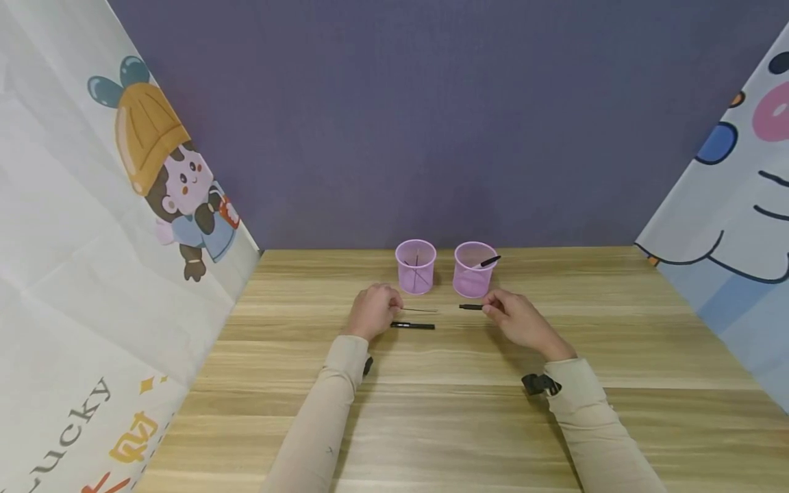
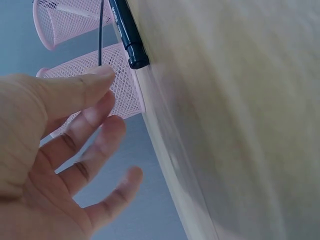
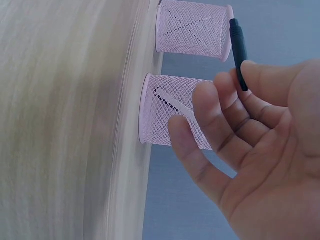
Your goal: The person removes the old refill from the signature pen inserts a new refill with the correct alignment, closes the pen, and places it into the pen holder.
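Two separate pinches going on my remote feed: I'm watching the left hand (image 1: 372, 310) gripping a thin dark stick (image 1: 420, 311), a black pen (image 1: 418, 326) lying just beside it, and the right hand (image 1: 520, 320) gripping a short black piece (image 1: 471, 307). Pink mesh cups (image 1: 471, 284) are standing just beyond both hands.

Beige sleeves (image 1: 317, 424), left one faintly marked; black, seemingly plastic wristbands (image 1: 537, 384)

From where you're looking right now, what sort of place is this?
It seems to be a staged tabletop workspace: a wood-grain table in front of a plain dark backdrop, with cartoon-printed sheets on both sides.
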### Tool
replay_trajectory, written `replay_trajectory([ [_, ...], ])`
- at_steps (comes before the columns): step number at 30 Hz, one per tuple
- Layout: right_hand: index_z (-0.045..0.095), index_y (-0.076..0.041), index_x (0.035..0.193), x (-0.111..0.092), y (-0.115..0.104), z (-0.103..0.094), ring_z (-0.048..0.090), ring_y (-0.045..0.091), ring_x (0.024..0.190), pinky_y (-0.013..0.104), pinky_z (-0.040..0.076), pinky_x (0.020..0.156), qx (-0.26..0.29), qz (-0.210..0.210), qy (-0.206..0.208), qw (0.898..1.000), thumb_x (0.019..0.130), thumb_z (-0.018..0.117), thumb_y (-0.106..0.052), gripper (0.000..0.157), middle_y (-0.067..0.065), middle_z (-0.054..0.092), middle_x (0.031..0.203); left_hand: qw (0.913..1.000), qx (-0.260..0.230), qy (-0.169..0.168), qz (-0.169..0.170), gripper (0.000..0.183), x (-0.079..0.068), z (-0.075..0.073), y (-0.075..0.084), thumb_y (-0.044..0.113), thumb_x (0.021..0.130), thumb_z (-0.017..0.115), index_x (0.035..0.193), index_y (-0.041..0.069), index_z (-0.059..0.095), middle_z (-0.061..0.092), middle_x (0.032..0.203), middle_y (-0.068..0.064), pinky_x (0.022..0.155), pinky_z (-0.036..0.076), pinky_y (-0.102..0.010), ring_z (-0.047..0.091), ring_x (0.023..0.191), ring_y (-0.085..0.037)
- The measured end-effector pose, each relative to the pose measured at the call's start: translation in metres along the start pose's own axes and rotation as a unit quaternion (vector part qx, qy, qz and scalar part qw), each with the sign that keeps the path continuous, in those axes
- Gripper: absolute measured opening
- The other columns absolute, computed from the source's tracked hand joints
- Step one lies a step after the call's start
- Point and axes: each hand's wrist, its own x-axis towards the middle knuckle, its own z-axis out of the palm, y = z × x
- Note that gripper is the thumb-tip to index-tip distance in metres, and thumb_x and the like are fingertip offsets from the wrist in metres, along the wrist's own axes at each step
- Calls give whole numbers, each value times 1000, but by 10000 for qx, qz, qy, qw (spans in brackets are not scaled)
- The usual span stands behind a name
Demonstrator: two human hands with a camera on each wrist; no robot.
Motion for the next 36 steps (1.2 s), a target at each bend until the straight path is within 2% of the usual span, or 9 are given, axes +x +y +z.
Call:
replay_trajectory([
  [12,66,-1,104,1,-1,1,50,12,68,26,43,61,37,42,-56,10000,102,59,-9,11,1,58,78,9995,175,-122,-231,9,1,2,-5,12,85,81,82,20,78,77,90,2,82,57,-41,70,87,-20],
  [36,66,-3,102,-1,-1,1,50,12,69,26,42,62,-33,24,11,10000,102,60,-10,9,-1,57,77,9990,176,-297,-292,9,1,3,-10,9,85,78,84,18,80,77,90,2,82,58,-43,72,89,-22],
])
